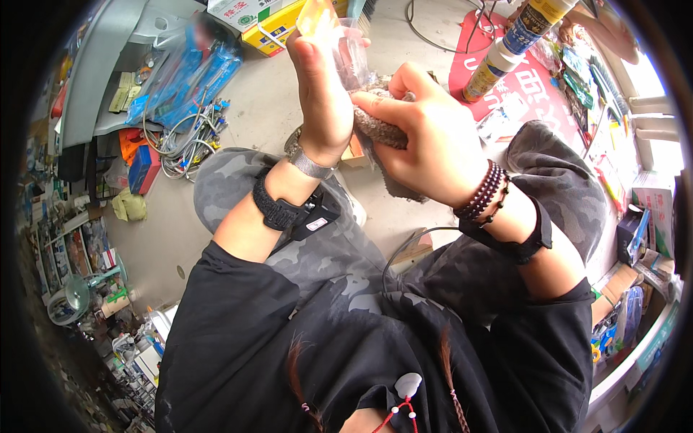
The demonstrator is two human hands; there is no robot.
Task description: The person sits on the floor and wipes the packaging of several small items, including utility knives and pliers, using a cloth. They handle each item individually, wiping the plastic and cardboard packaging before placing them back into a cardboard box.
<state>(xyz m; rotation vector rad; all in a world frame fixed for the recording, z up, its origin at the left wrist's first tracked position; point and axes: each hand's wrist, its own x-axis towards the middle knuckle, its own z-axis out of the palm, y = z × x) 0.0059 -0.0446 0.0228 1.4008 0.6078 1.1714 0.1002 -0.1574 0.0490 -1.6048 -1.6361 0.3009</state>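
My left hand (323, 105) is raised in the upper middle, its thumb pointing up. It is closed around a clear plastic piece (351, 61) with a bright yellow-orange part (317, 20) at its top; glare hides what kind of thing it is. Most of the left fingers are out of sight behind it. My right hand (433, 141) is closed on a grey-brown fuzzy cloth (381, 132), the index finger and thumb pinching it. The cloth lies against the inner side of the left hand, and its lower end hangs below the right hand.
Two stacked labelled canisters (498, 72) stand on a red printed sheet (523, 86) at the upper right. Blue plastic bags (191, 83) and coiled cables (189, 148) lie at the left. A yellow box (273, 32) is at the top. A small fan (76, 296) stands at the lower left.
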